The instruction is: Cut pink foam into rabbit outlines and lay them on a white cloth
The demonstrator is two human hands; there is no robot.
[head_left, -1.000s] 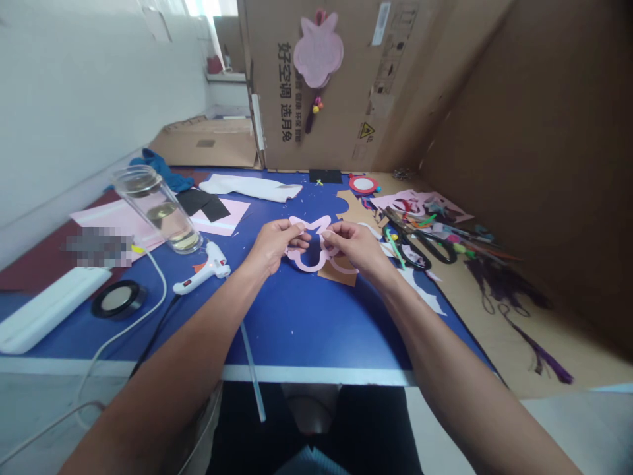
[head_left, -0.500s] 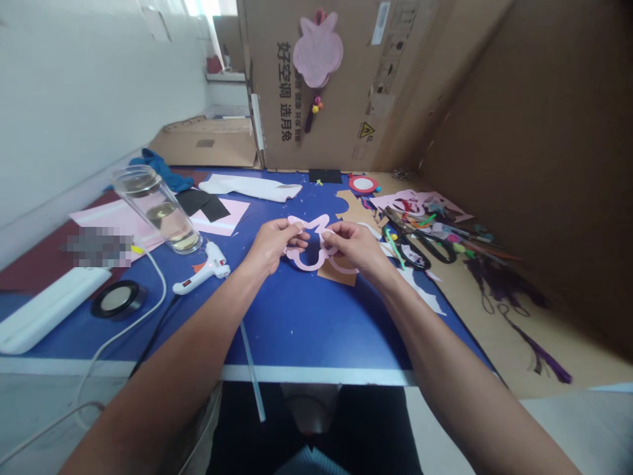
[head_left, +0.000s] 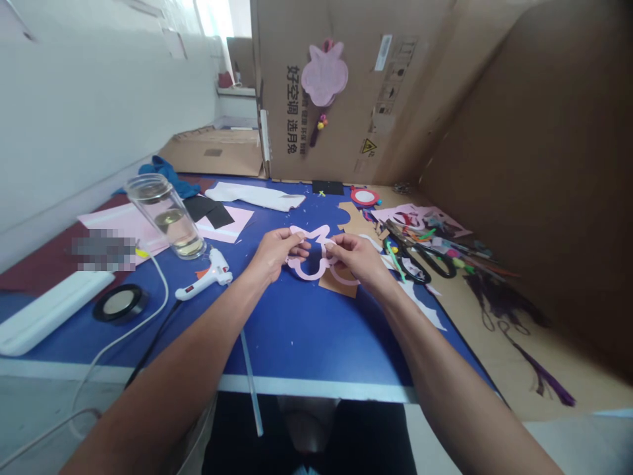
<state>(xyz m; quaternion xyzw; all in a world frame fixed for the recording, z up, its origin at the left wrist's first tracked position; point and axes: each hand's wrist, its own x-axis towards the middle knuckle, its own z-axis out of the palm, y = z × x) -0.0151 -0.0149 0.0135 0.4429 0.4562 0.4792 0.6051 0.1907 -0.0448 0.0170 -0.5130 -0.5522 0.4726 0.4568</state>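
Note:
Between my hands is a pink paper cutout frame (head_left: 310, 274) with a rounded outline and two pointed ears at the top. My left hand (head_left: 279, 254) pinches its left side, thumb on top. Its right side is pinched by my right hand (head_left: 357, 256). Below my right hand, a second pink curved outline (head_left: 342, 276) lies over a brown card piece (head_left: 341, 286) on the blue table. To the left of my left hand rests a white hot glue gun (head_left: 208, 277).
A glass jar (head_left: 175, 224) of liquid and a roll of black tape (head_left: 120, 302) stand left. Scissors (head_left: 428, 257), paper scraps and purple tassels (head_left: 539, 369) crowd the right. A pink ornament (head_left: 325, 76) hangs on the cardboard (head_left: 366, 99) behind. A glue stick (head_left: 251, 382) overhangs the front edge.
The view has tilted slightly upward, so things sit lower in the picture. Both hands keep hold of the pink cutout frame, with little movement of their own.

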